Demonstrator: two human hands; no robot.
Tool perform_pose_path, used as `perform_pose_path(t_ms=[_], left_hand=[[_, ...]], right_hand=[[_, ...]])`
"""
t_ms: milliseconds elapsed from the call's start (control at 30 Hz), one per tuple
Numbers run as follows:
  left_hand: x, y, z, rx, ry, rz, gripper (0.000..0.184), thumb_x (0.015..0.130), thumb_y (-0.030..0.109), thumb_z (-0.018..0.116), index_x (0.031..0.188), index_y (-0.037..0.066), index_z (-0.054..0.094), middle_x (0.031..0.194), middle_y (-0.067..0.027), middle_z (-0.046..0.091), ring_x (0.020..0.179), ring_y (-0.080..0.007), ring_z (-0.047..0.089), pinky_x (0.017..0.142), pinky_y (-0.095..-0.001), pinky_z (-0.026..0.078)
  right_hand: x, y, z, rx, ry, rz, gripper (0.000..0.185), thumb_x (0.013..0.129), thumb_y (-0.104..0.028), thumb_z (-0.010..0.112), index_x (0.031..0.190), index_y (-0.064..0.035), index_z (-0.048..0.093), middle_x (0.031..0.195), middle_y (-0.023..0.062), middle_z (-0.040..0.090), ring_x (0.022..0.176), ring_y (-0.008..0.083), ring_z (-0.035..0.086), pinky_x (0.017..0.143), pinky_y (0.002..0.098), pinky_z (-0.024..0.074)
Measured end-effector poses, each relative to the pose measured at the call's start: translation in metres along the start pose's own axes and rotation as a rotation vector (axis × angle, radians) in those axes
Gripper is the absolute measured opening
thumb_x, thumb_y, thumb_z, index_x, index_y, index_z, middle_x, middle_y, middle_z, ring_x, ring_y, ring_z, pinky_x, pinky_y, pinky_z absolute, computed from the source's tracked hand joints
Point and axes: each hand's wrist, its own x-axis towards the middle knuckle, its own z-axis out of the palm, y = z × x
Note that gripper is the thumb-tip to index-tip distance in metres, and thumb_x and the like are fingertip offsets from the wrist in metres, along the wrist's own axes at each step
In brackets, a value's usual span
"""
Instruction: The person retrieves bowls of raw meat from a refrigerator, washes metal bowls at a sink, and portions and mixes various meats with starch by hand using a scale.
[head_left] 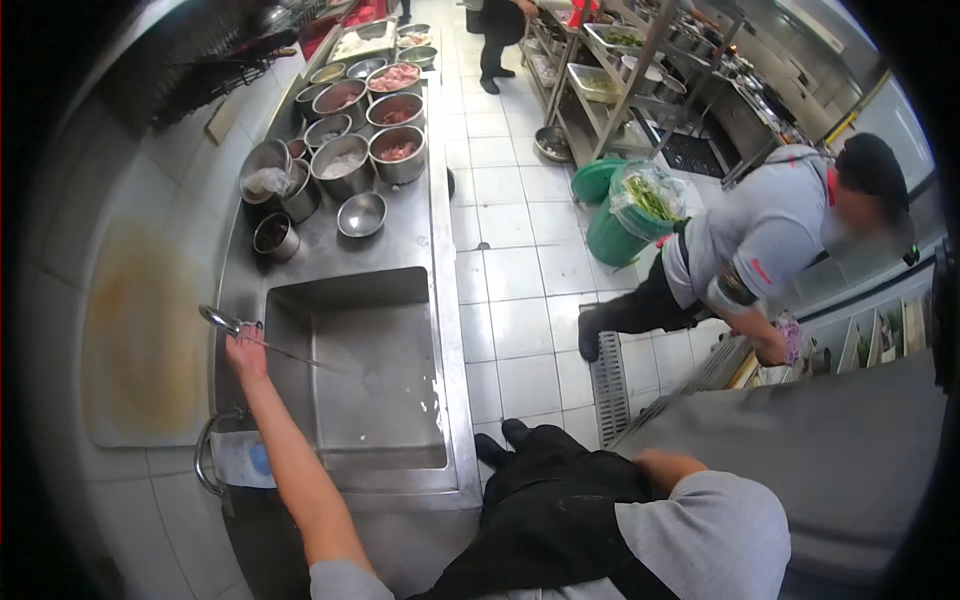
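My left arm reaches forward along the left side of the steel sink (455,400). At its rim, my left hand (246,352) is closed around the metal faucet (218,319), with the fingertips partly hidden. A thin line, which looks like a stream of water (300,358), slants from the faucet into the basin. Small white scraps lie on the basin's right wall and floor. My right forearm shows beside the black apron (560,500), bent back at my side; the right hand itself is out of sight.
Several steel pots of raw meat (398,150) and a small bowl (361,215) crowd the counter beyond the sink. A co-worker (750,220) bends over food containers at right, near a green bin (620,235). A floor drain grate (609,390) lies between.
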Motion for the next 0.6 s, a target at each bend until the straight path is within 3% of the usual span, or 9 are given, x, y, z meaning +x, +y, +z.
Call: perform_pose_path(t_ms=[33,100,133,200,267,400,467,600], left_hand=[[0.000,-0.004,0.006,-0.012,0.004,0.016,0.049,0.091,0.033,0.044,0.120,-0.008,0.040,0.115,-0.0168,0.047,0.111,-0.0295,0.045,0.101,-0.0445,0.033],[-0.008,0.000,0.009,0.040,-0.017,0.002,0.042,0.093,0.025,0.039,0.125,-0.002,0.037,0.134,-0.0201,0.035,0.129,-0.0331,0.031,0.105,-0.0441,0.029],[-0.007,0.008,-0.001,0.027,0.003,0.032,0.042,0.093,0.025,0.039,0.125,-0.002,0.037,0.134,-0.0201,0.035,0.129,-0.0331,0.031,0.105,-0.0441,0.029],[-0.005,0.015,-0.016,0.140,-0.180,-0.115,0.036,0.091,0.028,0.048,0.120,0.006,0.044,0.114,-0.0098,0.049,0.112,-0.0231,0.045,0.101,-0.0378,0.030],[-0.026,0.025,-0.012,0.146,-0.185,-0.108,0.042,0.090,0.028,0.051,0.123,0.004,0.043,0.122,-0.0128,0.048,0.117,-0.0242,0.044,0.099,-0.0390,0.033],[-0.094,0.026,-0.002,0.410,0.181,0.223,0.041,0.090,0.028,0.053,0.122,0.003,0.045,0.124,-0.0189,0.051,0.111,-0.0272,0.050,0.091,-0.0392,0.042],[-0.143,0.010,0.006,0.409,0.226,0.421,0.038,0.091,0.026,0.052,0.121,0.003,0.046,0.113,-0.0157,0.058,0.102,-0.0233,0.055,0.083,-0.0348,0.045],[-0.242,-0.071,0.046,0.699,0.349,0.533,0.027,0.093,0.017,0.048,0.117,0.003,0.049,0.096,-0.0069,0.060,0.083,-0.0129,0.056,0.066,-0.0257,0.047]], right_hand=[[0.002,0.019,0.007,0.013,-0.031,-0.041,0.036,0.078,-0.029,0.056,0.109,-0.0115,0.063,0.119,0.0139,0.055,0.109,0.0293,0.050,0.083,0.0460,0.0403],[0.008,0.049,0.010,0.048,-0.087,-0.089,0.036,0.078,-0.029,0.056,0.108,-0.0116,0.063,0.116,0.0139,0.056,0.106,0.0286,0.051,0.082,0.0450,0.0410],[0.012,0.061,0.010,0.062,-0.111,-0.090,0.035,0.078,-0.029,0.057,0.108,-0.0117,0.064,0.115,0.0138,0.057,0.105,0.0283,0.052,0.081,0.0445,0.0413],[0.020,0.077,0.009,0.081,-0.155,-0.070,0.035,0.078,-0.029,0.057,0.107,-0.0118,0.064,0.113,0.0137,0.057,0.102,0.0276,0.052,0.080,0.0435,0.0420],[0.026,0.084,0.002,0.111,-0.189,-0.053,0.035,0.077,-0.030,0.057,0.106,-0.0120,0.064,0.110,0.0136,0.058,0.100,0.0270,0.053,0.078,0.0425,0.0428],[0.076,0.093,-0.001,0.199,-0.260,-0.057,0.034,0.077,-0.030,0.058,0.105,-0.0123,0.065,0.105,0.0135,0.060,0.095,0.0257,0.055,0.076,0.0405,0.0442],[0.118,0.095,0.002,0.250,-0.300,-0.077,0.033,0.076,-0.030,0.058,0.104,-0.0124,0.066,0.103,0.0134,0.061,0.092,0.0250,0.056,0.074,0.0395,0.0449],[0.277,0.118,0.045,0.415,-0.452,-0.200,0.032,0.076,-0.030,0.059,0.103,-0.0127,0.067,0.098,0.0132,0.063,0.087,0.0237,0.058,0.071,0.0375,0.0463]])
